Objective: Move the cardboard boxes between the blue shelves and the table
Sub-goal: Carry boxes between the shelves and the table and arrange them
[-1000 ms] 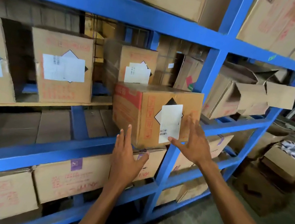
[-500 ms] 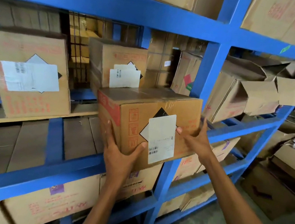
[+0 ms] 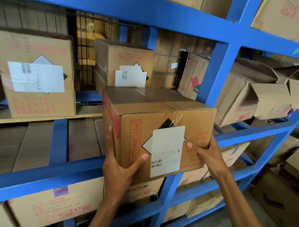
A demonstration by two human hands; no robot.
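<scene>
So most of the view is this big blue metal shelving rack (image 3: 214, 74), several levels, stuffed with brown cardboard cartons. On the middle level, far left, sits a large brown carton with red print and a wide white shipping label (image 3: 31, 76), turned a bit askew. Over in the right-hand bay is a battered brown carton with its flaps hanging open (image 3: 247, 98), sticking out past the shelf edge. Further back in the middle bay stands a smaller upright brown carton with a white label over a black diamond (image 3: 126, 59). Lower level has a long carton with a purple sticker and red lettering (image 3: 56, 207). Down on the floor to the right are a few more loose brown cartons (image 3: 289, 198), one open at the top. The box that matters, a taped brown cardboard box with red markings (image 3: 164, 116), is out in front of the middle shelf, right across the blue upright, tilted slightly; can't tell if its back end rests on the shelf. The left hand (image 3: 118, 170) grips its lower left corner, thumb on the front face, fingers up the side. The right hand (image 3: 207, 155) holds the lower right edge, thumb pressed on the front just beside the box's white barcode label (image 3: 167, 150).
</scene>
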